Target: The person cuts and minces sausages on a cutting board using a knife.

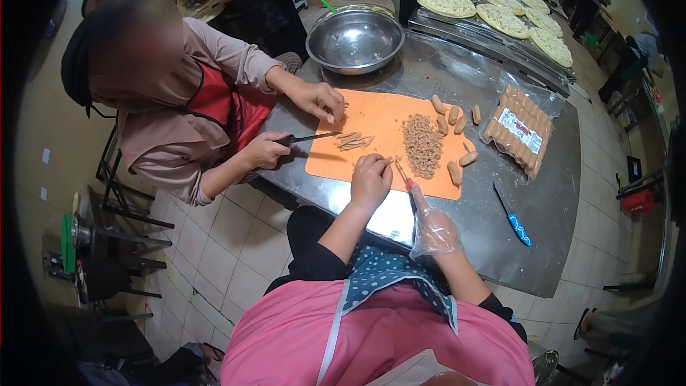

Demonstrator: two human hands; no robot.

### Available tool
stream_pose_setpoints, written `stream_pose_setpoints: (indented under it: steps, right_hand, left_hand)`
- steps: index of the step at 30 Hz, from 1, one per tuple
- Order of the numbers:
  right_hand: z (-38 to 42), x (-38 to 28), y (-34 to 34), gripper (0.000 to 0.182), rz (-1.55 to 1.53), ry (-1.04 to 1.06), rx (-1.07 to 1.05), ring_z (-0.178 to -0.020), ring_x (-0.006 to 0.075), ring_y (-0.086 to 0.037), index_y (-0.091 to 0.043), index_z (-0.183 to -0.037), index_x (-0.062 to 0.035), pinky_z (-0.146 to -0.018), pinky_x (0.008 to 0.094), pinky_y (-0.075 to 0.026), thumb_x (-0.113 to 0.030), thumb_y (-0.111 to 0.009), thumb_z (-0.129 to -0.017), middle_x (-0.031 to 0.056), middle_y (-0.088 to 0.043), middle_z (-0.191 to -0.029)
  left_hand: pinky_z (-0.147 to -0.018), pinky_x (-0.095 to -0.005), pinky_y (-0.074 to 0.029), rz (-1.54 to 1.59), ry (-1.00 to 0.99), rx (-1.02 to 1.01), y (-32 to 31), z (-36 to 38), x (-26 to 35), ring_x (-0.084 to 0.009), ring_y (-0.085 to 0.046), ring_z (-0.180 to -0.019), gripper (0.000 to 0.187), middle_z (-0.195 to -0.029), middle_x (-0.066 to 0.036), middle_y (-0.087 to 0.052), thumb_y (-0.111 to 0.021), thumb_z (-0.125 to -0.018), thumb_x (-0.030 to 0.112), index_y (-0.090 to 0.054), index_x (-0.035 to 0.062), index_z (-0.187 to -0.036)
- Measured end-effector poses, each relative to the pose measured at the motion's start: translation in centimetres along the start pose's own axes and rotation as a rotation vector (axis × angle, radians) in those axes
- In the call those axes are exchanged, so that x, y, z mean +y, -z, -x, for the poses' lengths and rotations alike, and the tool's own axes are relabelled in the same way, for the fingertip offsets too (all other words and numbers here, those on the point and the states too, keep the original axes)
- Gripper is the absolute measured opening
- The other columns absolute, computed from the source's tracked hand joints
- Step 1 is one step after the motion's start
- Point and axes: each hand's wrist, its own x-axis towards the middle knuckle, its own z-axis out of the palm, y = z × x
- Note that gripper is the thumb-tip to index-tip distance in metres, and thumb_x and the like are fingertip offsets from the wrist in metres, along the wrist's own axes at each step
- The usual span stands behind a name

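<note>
My left hand (371, 181) is closed at the near edge of the orange cutting board (386, 107), its fingers bent together over something too small to make out. In a clear plastic glove, my right hand (433, 226) grips a small knife with a red handle (409, 182), its blade pointing up over the board beside my left fingertips. Just beyond the knife lies a pile of chopped sausage (423, 146). Several sausage pieces (454, 172) rest along the board's right side. Thin sausage strips (354, 141) lie on the left part of the board.
A co-worker at the left holds a black knife (307, 138) over the board. On the metal table (471, 243) are a steel bowl (355, 40), a sausage package (520, 127) and a blue-handled knife (519, 229). Topped pizzas (503, 20) stand at the back right.
</note>
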Motion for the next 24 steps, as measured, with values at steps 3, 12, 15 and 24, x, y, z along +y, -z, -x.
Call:
stream_pose_setpoints:
  steps: [3,12,15,24]
  right_hand:
    - [-1.8,-0.2,-1.0,0.071,0.016,0.065,0.04,-0.072,0.0376,-0.062,-0.019,-0.142,-0.0172,-0.064,0.0466,-0.05,-0.004,-0.046,-0.078,0.023,-0.061,-0.078]
    - [0.5,-0.8,0.0,0.072,0.058,0.001,-0.056,-0.073,0.0375,-0.063,-0.02,-0.142,-0.0138,-0.065,0.0469,-0.05,-0.007,-0.05,-0.077,0.0233,-0.061,-0.079]
    - [0.7,-0.5,-0.2,0.072,0.041,-0.036,-0.054,-0.073,0.0391,-0.062,-0.019,-0.142,-0.0176,-0.065,0.0478,-0.048,-0.007,-0.05,-0.078,0.0248,-0.06,-0.078]
    - [-2.4,-0.6,-2.2,0.069,0.023,0.057,0.056,-0.073,0.0412,-0.061,-0.017,-0.142,-0.0208,-0.066,0.0502,-0.046,-0.01,-0.049,-0.081,0.0259,-0.061,-0.08]
  left_hand:
    - [-0.074,-0.0354,-0.047,-0.006,-0.001,-0.013,0.0,0.1,-0.2,-0.0271,-0.057,-0.079,0.01,-0.08,-0.011,-0.063,-0.063,-0.071,0.007,-0.068,0.0021,-0.079]
    - [-0.069,-0.0358,-0.046,-0.012,-0.028,0.039,0.0,-0.1,-0.4,-0.0271,-0.056,-0.073,0.009,-0.073,-0.01,-0.063,-0.064,-0.072,0.009,-0.067,0.0028,-0.076]
    - [-0.067,-0.0364,-0.046,-0.015,0.098,-0.024,0.3,-0.1,0.1,-0.0275,-0.056,-0.07,0.008,-0.07,-0.011,-0.062,-0.064,-0.072,0.01,-0.066,0.0023,-0.074]
    - [-0.067,-0.0365,-0.046,0.028,0.031,0.006,0.7,0.1,0.1,-0.0284,-0.057,-0.07,0.009,-0.07,-0.011,-0.063,-0.065,-0.069,0.01,-0.065,0.0013,-0.072]
